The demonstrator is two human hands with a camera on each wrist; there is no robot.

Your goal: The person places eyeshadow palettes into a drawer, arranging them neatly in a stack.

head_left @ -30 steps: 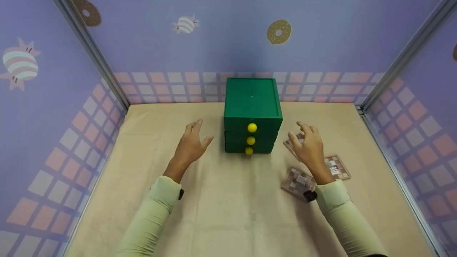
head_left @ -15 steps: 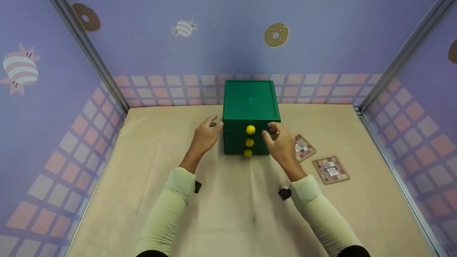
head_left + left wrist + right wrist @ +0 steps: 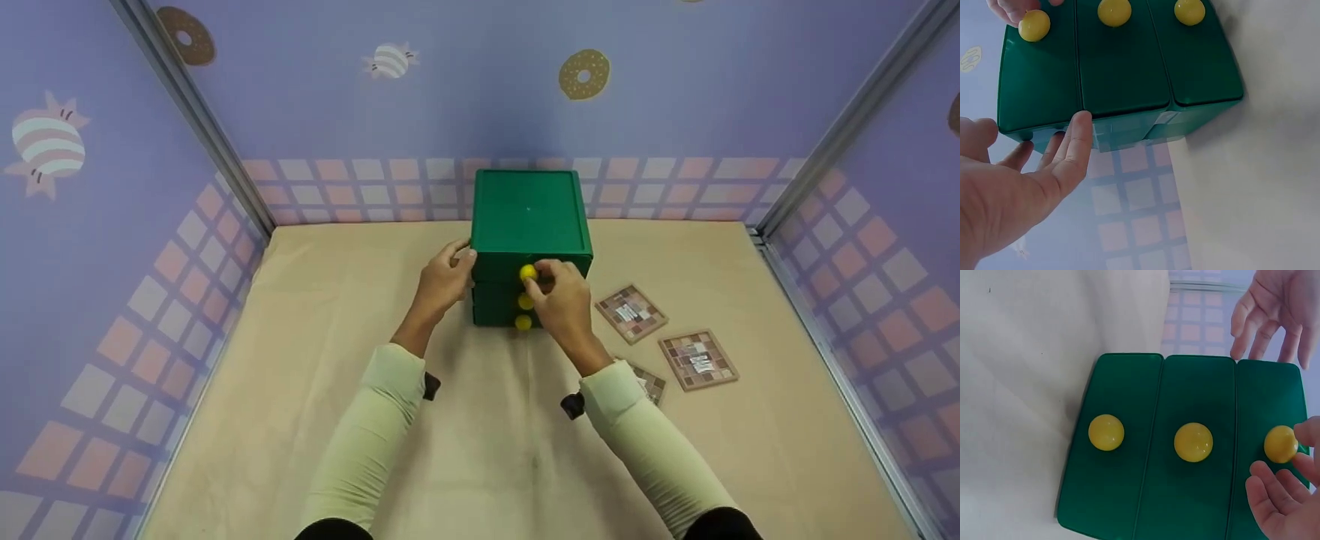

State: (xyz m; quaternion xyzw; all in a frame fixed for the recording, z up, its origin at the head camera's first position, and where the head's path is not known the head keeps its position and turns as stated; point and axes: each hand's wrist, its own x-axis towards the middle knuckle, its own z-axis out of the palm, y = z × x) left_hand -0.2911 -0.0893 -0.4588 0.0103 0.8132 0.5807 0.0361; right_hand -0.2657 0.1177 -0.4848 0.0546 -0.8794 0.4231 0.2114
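Observation:
A green three-drawer box point(image 3: 529, 214) stands against the back wall, each drawer front carrying one round yellow knob. At the box's left side is my left hand point(image 3: 444, 279), its fingers extended along the wall and the fingertips point(image 3: 1081, 121) at the side edge. My right hand point(image 3: 562, 300) is at the front, thumb and forefinger pinching the top knob point(image 3: 1281, 444). Below it the middle knob point(image 3: 1193, 442) and bottom knob point(image 3: 1106, 432) are untouched. All drawers look closed.
Three square checkered tiles lie to the right: a back tile point(image 3: 631, 313), a right tile point(image 3: 699, 361) and a front tile point(image 3: 649, 382) partly covered by my right sleeve. Patterned purple walls point(image 3: 480, 97) enclose the table point(image 3: 480, 450) at the back and sides.
Both hands have moved inward from either side of the box. The left has come against its side, and the right has reached the top knob and taken hold of it.

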